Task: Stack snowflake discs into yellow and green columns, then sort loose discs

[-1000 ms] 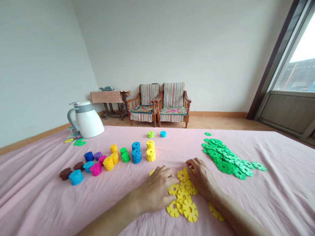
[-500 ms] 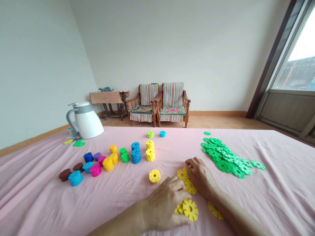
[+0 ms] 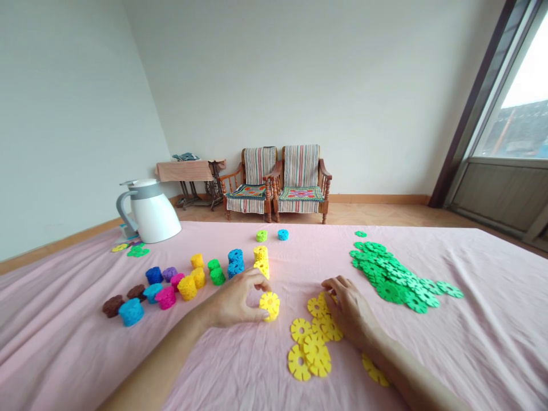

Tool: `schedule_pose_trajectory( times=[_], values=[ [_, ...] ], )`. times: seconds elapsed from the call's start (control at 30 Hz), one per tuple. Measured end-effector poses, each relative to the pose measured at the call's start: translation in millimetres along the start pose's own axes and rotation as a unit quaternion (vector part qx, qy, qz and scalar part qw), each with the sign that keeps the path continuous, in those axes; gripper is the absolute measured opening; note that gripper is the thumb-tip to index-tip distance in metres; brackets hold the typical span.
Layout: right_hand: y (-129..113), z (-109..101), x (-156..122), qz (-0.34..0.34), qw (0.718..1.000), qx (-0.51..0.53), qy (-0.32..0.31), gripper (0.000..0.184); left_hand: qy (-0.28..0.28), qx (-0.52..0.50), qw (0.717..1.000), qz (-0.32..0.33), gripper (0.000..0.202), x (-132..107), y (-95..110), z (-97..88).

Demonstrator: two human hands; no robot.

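Note:
My left hand (image 3: 235,299) pinches a short stack of yellow flower-shaped discs (image 3: 269,305) that stands on the pink cloth (image 3: 85,354). My right hand (image 3: 349,308) rests with bent fingers on the far edge of a loose pile of flat yellow discs (image 3: 310,345). One more yellow disc (image 3: 375,370) lies beside my right forearm. Behind my left hand stand a taller yellow stack (image 3: 261,260) and a blue stack (image 3: 235,261).
A row of short stacks in brown, blue, pink, purple, yellow and green (image 3: 165,288) runs to the left. A heap of green discs (image 3: 396,274) lies at the right. A white jug (image 3: 148,210) stands far left. Two small stacks (image 3: 272,234) sit farther back.
My left hand has moved from the loose yellow pile up and left onto the short yellow stack, uncovering the pile. My right hand has stayed in place.

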State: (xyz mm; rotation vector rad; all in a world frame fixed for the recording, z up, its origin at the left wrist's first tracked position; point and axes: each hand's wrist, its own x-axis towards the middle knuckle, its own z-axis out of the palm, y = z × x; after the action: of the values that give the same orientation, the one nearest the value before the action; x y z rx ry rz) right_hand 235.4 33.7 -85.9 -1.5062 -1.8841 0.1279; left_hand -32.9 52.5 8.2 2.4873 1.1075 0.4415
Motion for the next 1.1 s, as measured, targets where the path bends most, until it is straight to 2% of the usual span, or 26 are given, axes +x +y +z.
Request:
schedule_pose_trajectory(
  times=[0.13,0.47,0.67,0.93,1.1],
  values=[
    [1,1,0,0.000,1.000,0.000,-0.005,0.018,-0.020,0.001,1.000,0.000,0.029,-1,-11,4.1],
    [2,1,0,-0.002,1.000,0.003,-0.008,0.018,-0.032,-0.012,0.999,0.006,0.023,2,-8,9.0],
    [1,0,0,-0.001,1.000,0.002,-0.006,0.018,-0.040,-0.008,0.999,0.010,0.044,0,-8,16.0],
    [2,-1,-1,-0.006,1.000,-0.002,-0.003,0.018,-0.008,0.025,0.999,0.025,0.050,1,-8,27.7],
    [3,0,0,-0.008,1.000,-0.003,0.000,0.019,0.001,0.036,0.999,0.017,0.046,2,-5,30.2]
  ],
)
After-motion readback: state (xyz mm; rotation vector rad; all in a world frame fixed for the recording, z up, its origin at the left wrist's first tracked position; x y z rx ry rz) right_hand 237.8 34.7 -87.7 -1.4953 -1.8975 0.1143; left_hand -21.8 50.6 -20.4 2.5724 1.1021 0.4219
